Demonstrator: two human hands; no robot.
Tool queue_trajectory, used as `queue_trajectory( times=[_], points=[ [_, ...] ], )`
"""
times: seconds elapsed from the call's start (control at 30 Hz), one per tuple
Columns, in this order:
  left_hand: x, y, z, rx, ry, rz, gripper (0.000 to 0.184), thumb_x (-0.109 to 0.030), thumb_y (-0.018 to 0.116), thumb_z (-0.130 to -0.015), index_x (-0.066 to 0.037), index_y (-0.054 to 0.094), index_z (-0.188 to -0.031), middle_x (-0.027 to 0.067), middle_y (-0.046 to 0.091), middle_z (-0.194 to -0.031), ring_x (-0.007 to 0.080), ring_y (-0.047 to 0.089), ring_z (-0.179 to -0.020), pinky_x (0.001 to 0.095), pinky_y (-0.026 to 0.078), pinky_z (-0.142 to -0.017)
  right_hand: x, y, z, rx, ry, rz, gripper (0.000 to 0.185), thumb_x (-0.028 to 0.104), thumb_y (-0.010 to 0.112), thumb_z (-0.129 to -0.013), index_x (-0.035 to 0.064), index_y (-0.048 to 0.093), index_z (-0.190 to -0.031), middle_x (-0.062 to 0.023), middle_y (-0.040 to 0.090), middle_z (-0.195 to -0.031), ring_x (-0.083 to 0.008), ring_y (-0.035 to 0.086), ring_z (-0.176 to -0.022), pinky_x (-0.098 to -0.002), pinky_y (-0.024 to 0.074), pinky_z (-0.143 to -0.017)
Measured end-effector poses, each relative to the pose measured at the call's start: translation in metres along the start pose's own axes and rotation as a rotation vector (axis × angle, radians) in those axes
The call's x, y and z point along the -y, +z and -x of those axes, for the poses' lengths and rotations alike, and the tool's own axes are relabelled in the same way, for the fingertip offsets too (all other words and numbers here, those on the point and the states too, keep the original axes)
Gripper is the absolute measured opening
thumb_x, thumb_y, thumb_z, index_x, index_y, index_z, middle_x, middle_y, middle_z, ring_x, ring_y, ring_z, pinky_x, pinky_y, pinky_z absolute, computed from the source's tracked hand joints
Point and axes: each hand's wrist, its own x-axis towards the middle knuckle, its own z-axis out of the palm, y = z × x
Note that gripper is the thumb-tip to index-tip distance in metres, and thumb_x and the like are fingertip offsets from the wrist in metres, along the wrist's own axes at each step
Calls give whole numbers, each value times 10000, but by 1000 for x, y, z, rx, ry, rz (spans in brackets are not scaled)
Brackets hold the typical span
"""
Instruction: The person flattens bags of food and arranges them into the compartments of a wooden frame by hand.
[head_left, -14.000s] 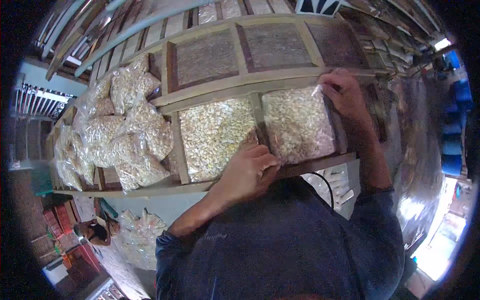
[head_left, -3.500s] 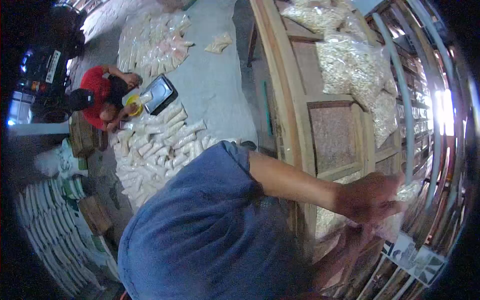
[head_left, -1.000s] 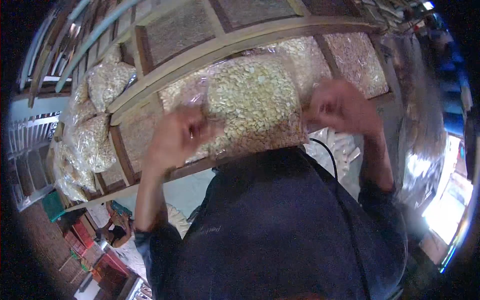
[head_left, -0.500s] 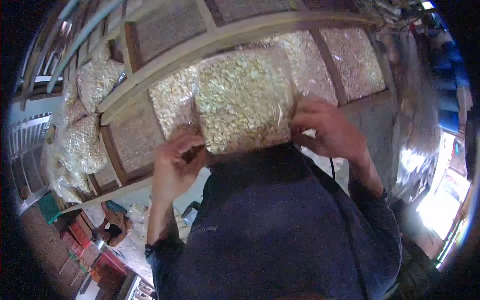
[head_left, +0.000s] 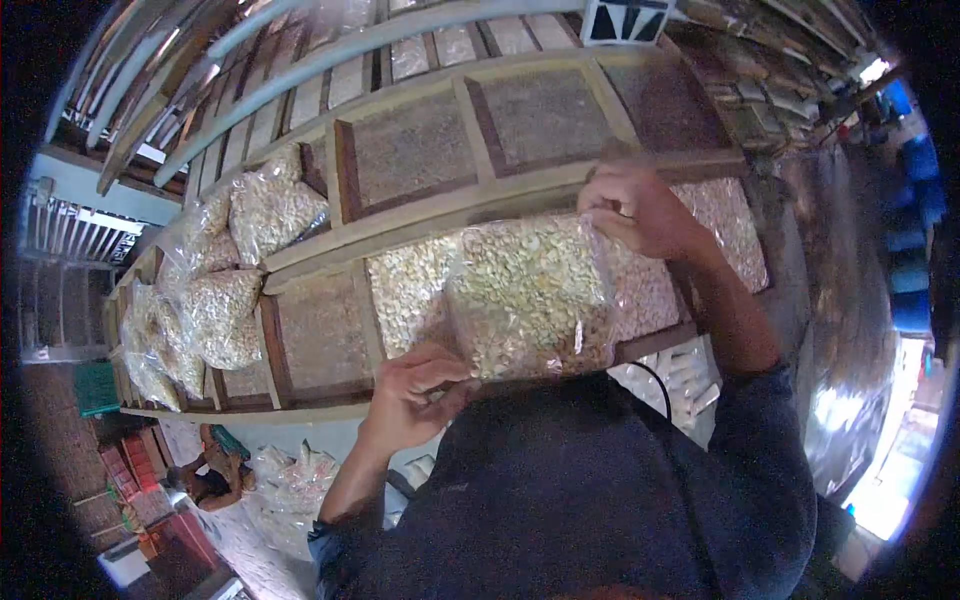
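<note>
In front of my chest is a clear plastic bag [head_left: 530, 290] filled with pale, flat chip-like pieces. My left hand [head_left: 422, 392] pinches its lower left corner, with thumb and fingers together. At the upper right corner my right hand [head_left: 640, 212] is closed, fingers curled on the plastic edge. Beside the held bag, a similar filled bag [head_left: 405, 300] lies flat in the wooden frame, partly covered by it. Another flat bag [head_left: 725, 220] rests beyond my right forearm.
A divided wooden frame [head_left: 400, 233] with mesh-like panels spans the space before me. Several filled bags [head_left: 225, 315] are heaped at its left. A person [head_left: 215, 470] sits at lower left near white packets [head_left: 290, 480]. A green crate [head_left: 97, 388] stands at the far left.
My view has shifted, showing more of the frame. The held bag now lies lower against the frame. My right hand has moved from its right side up to the upper corner.
</note>
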Motion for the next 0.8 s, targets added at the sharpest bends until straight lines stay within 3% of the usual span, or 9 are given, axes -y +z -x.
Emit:
queue_trajectory(
  times=[0.07, 0.13, 0.2, 0.27, 0.37, 0.57, 0.67, 0.73, 0.8],
  points=[
    [-2, -2, -22, 13, 127, 47, 170, 45, 779, -780, -18, 747, -935, 103, 725, -866, 228, 699, -773, 320, 535, -689, -8, -18, -9, -4, 42, 27, 98, 106, 696, -867, 26, 690, -923, -130, 677, -882, -292, 650, -826, -400, 508, -760],
    [3, -5, -59, 30, 219, -2, 167, 35, 783, -785, -21, 750, -939, 110, 729, -875, 227, 701, -775, 323, 537, -693, -29, -43, -22, -120, -230, 146, 114, 130, 687, -874, 25, 683, -919, -130, 663, -899, -292, 632, -882, -410, 496, -801],
    [3, -9, -99, 47, 309, -57, 165, 25, 787, -789, -25, 753, -943, 116, 732, -884, 226, 704, -777, 326, 538, -697, -50, -64, -42, -111, -73, 127, 144, 143, 687, -873, 15, 686, -938, -140, 668, -939, -307, 627, -947, -422, 488, -849],
    [-2, -9, -138, 18, 133, -66, 135, -15, 782, -806, -28, 758, -938, 132, 736, -904, 259, 714, -773, 347, 546, -707, -79, -71, -68, -187, 21, 329, 158, 200, 688, -866, 56, 717, -926, -131, 712, -951, -323, 658, -959, -423, 520, -854],
    [34, -2, -191, -58, 167, -82, 119, -33, 768, -816, -20, 755, -934, 141, 727, -897, 288, 716, -797, 360, 548, -722, -132, -64, -106, -229, 115, 121, 192, 212, 708, -844, 50, 728, -945, -153, 713, -893, -343, 681, -912, -434, 529, -835],
    [59, 8, -220, -91, 96, -297, 111, -75, 737, -849, -24, 765, -943, 157, 715, -901, 282, 694, -811, 367, 542, -762, -179, -55, -146, -147, 53, 328, 161, 182, 673, -854, 72, 740, -950, -149, 717, -905, -378, 655, -923, -456, 514, -812],
    [35, -20, -228, 246, 198, -492, 201, -160, 731, -858, -39, 759, -1015, 167, 727, -910, 338, 708, -833, 436, 553, -767, -159, -52, -135, -247, -3, 562, 149, 205, 647, -871, 111, 752, -921, -120, 717, -850, -389, 656, -914, -482, 514, -810],
    [-6, -33, -243, 283, 40, -604, 349, -300, 697, -882, -33, 737, -1103, 203, 706, -1043, 376, 671, -995, 459, 524, -891, -159, -44, -138, -147, 162, 782, 189, 233, 631, -887, 116, 748, -978, -126, 715, -958, -391, 633, -1042, -502, 496, -891],
    [5, -34, -266, 329, -128, -712, 503, -440, 663, -907, -27, 716, -1190, 239, 685, -1176, 414, 634, -1157, 481, 495, -1015, -129, -19, -137, -466, -169, 900, 346, 265, 628, -902, 109, 686, -1205, -127, 664, -1226, -383, 559, -1226, -513, 449, -1014]
  ],
)
